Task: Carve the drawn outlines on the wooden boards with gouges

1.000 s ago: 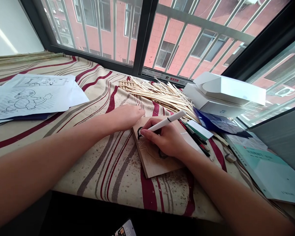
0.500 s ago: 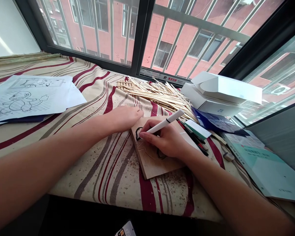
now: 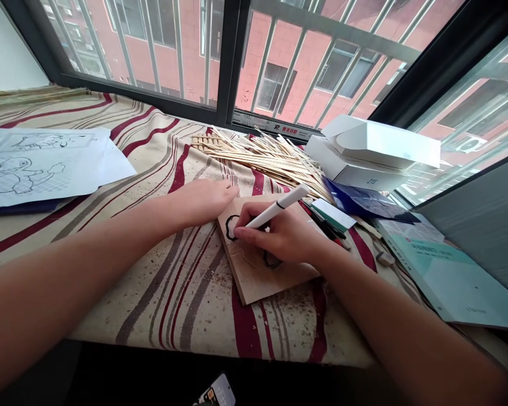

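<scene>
Wooden board [image 3: 262,276]: black outline barely longer than a second ago; right hand [image 3: 285,234] still grips white marker [image 3: 275,207], left hand [image 3: 205,198] flat, steadying board's edge.

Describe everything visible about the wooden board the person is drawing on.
The wooden board is a thin, pale rectangular panel lying flat and askew on the striped cloth. A thick black outline curves near its far left corner. The right hand rests on it, pressing a white marker to that line; the left hand lies at its far edge.
</scene>
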`<control>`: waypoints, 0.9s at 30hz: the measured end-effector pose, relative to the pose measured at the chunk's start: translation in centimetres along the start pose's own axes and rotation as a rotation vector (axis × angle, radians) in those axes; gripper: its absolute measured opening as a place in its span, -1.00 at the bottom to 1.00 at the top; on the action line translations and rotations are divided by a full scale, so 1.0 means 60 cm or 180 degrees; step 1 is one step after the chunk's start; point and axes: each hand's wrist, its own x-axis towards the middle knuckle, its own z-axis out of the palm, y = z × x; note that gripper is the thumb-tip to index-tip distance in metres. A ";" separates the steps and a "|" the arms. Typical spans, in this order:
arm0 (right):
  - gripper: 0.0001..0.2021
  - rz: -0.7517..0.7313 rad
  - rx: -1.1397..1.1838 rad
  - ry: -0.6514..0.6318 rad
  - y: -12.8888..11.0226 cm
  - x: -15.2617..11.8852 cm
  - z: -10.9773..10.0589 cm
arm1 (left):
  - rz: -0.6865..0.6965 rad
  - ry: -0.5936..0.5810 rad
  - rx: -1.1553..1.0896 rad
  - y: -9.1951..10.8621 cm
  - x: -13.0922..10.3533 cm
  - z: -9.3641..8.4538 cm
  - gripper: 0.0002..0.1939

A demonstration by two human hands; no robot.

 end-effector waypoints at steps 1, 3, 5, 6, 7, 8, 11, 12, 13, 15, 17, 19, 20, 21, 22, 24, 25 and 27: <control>-0.87 0.0014 -0.0040 -0.0035 0.000 0.000 -0.002 | -0.0008 -0.0014 0.0027 0.001 0.000 0.000 -0.68; -0.88 0.0044 -0.0065 -0.0013 0.001 -0.002 -0.004 | -0.0004 -0.0043 0.0071 0.001 -0.001 -0.001 -0.67; -0.89 0.0064 0.0005 0.0055 0.002 -0.003 -0.004 | 0.0020 -0.0043 0.0080 0.001 -0.002 -0.002 -0.66; -0.88 0.0067 0.0021 0.0073 0.003 -0.003 -0.003 | 0.0039 -0.0033 0.0076 0.000 -0.002 -0.002 -0.66; -0.88 0.0052 0.0009 0.0071 0.003 -0.003 -0.003 | 0.0060 -0.0022 0.0073 -0.001 -0.003 -0.003 -0.66; -0.88 0.0026 -0.0031 0.0058 0.002 -0.003 -0.003 | 0.0076 -0.0014 0.0065 -0.001 -0.003 -0.003 -0.66; -0.87 -0.0013 -0.0183 0.0018 0.001 -0.003 -0.005 | 0.0005 -0.0030 -0.0001 -0.001 -0.003 -0.003 -0.67; -0.87 -0.0012 -0.0175 0.0035 0.001 -0.002 -0.005 | -0.0024 -0.0031 -0.0012 0.000 -0.003 -0.003 -0.67; -0.87 -0.0011 -0.0128 0.0073 0.001 -0.002 -0.004 | -0.0032 -0.0023 -0.0014 0.000 -0.002 -0.002 -0.67; -0.88 0.0003 -0.0022 0.0119 0.002 -0.002 -0.003 | 0.0000 0.0002 0.0007 0.001 -0.001 -0.001 -0.68; -0.88 0.0001 -0.0010 0.0078 0.004 -0.003 -0.004 | 0.0021 0.0026 0.0002 0.001 -0.001 0.000 -0.68; -0.87 -0.0002 -0.0116 0.0029 0.004 -0.003 -0.006 | -0.0008 0.0007 -0.0026 0.001 -0.002 0.000 -0.68; -0.87 -0.0012 -0.0168 0.0042 0.004 -0.003 -0.007 | -0.0026 0.0000 -0.0042 0.001 -0.002 -0.001 -0.68; -0.87 -0.0025 -0.0192 0.0076 0.004 -0.003 -0.008 | -0.0038 -0.0015 -0.0055 0.001 -0.002 -0.002 -0.68; -0.87 -0.0029 -0.0173 0.0111 0.004 -0.003 -0.009 | -0.0046 -0.0033 -0.0060 0.002 -0.002 -0.003 -0.67; -0.87 0.0013 -0.0072 0.0104 0.005 -0.003 -0.011 | -0.0076 -0.0075 -0.0060 0.003 -0.003 -0.005 -0.67; -0.86 0.0042 -0.0023 0.0067 0.005 -0.004 -0.011 | -0.0092 -0.0093 -0.0052 0.004 -0.004 -0.006 -0.67; -0.86 0.0059 -0.0004 0.0009 0.006 -0.004 -0.010 | -0.0098 -0.0101 -0.0021 0.004 -0.004 -0.007 -0.67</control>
